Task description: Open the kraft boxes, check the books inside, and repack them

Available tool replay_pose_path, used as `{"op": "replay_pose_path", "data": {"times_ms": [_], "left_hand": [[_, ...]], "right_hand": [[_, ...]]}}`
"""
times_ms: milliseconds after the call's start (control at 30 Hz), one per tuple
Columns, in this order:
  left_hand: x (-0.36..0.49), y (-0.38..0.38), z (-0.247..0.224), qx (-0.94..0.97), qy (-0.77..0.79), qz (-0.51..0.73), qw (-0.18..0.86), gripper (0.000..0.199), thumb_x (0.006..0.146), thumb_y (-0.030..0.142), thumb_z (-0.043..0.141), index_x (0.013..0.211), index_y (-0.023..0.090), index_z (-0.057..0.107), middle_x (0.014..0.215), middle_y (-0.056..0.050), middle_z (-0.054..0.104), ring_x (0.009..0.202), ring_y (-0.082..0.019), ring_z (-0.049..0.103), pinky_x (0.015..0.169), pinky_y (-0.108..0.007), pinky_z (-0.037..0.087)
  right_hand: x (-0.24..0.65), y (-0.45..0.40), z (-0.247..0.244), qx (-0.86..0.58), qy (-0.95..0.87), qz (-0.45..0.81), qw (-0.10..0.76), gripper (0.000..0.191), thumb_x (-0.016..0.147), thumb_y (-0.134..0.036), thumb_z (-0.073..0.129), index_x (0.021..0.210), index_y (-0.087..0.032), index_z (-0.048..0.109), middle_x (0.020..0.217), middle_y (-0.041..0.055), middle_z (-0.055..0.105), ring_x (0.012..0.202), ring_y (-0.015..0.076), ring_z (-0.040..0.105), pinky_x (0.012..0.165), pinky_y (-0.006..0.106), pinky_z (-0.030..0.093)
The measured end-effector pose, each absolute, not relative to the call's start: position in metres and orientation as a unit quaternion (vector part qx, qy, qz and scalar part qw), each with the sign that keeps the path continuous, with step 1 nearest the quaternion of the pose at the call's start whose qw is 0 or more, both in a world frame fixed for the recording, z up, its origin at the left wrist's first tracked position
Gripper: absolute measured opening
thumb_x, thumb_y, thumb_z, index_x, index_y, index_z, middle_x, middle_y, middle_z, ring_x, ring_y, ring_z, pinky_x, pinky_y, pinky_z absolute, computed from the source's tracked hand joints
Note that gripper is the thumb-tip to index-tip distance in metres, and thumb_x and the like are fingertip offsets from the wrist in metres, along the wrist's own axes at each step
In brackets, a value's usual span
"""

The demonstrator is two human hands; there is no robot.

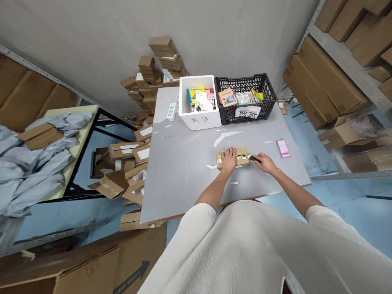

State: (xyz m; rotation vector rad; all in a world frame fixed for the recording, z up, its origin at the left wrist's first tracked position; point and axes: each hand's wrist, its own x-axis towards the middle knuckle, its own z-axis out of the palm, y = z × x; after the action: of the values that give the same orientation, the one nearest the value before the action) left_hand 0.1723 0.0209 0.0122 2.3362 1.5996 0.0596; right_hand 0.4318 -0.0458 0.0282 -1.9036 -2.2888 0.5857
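Note:
A small taped cardboard box [241, 160] lies on the grey table [183, 171] in front of me. My left hand [229, 159] rests flat on the box's left half, fingers stretched over its top. In my right hand [265, 162] is a black and yellow utility knife [254, 158], its handle wrapped by my fingers. The knife's tip meets the right part of the box, where a dark slit shows along the top.
Behind the box stand a white bin [200, 122] and a black crate [225, 116], both holding books. A power strip [172, 111] lies left, a pink blurred item [283, 148] right. Cardboard boxes [114, 179] crowd the floor at left; grey parcels [39, 171] cover a side table.

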Motion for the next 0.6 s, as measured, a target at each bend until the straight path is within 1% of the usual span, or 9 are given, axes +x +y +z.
{"op": "replay_pose_path", "data": {"times_ms": [100, 267, 467, 600], "left_hand": [[0.172, 0.019, 0.016, 0.814, 0.559, 0.025, 0.154, 0.065, 0.109, 0.02, 0.032, 0.174, 0.027, 0.037, 0.177, -0.016, 0.042, 0.164, -0.033, 0.034, 0.127, -0.06, 0.03], [0.171, 0.02, 0.02, 0.814, 0.559, 0.019, 0.156, 0.068, 0.108, 0.019, 0.033, 0.175, 0.029, 0.036, 0.177, -0.015, 0.043, 0.164, -0.033, 0.035, 0.127, -0.061, 0.03], [0.17, 0.02, 0.015, 0.814, 0.56, 0.023, 0.154, 0.065, 0.109, 0.02, 0.03, 0.174, 0.027, 0.039, 0.178, -0.015, 0.042, 0.165, -0.033, 0.035, 0.128, -0.061, 0.029], [0.169, 0.02, 0.016, 0.817, 0.555, 0.029, 0.152, 0.064, 0.11, 0.022, 0.032, 0.173, 0.028, 0.039, 0.177, -0.016, 0.044, 0.164, -0.033, 0.036, 0.127, -0.061, 0.03]], "right_hand": [[0.43, -0.045, 0.027, -0.636, -0.748, 0.184, 0.047, 0.049, 0.113, -0.04, 0.049, 0.158, -0.029, 0.064, 0.129, 0.0142, 0.069, 0.118, 0.0301, 0.066, 0.098, 0.037, 0.051], [0.441, -0.041, 0.03, -0.625, -0.762, 0.169, 0.031, 0.049, 0.112, -0.042, 0.051, 0.157, -0.03, 0.065, 0.131, 0.0155, 0.069, 0.117, 0.0319, 0.065, 0.1, 0.039, 0.05], [0.436, -0.045, 0.026, -0.629, -0.742, 0.221, 0.064, 0.05, 0.113, -0.04, 0.047, 0.158, -0.028, 0.064, 0.128, 0.0128, 0.071, 0.119, 0.0279, 0.067, 0.098, 0.035, 0.052], [0.432, -0.045, 0.024, -0.629, -0.737, 0.235, 0.07, 0.05, 0.114, -0.04, 0.046, 0.16, -0.028, 0.063, 0.127, 0.0121, 0.071, 0.117, 0.0271, 0.068, 0.099, 0.035, 0.053]]}}
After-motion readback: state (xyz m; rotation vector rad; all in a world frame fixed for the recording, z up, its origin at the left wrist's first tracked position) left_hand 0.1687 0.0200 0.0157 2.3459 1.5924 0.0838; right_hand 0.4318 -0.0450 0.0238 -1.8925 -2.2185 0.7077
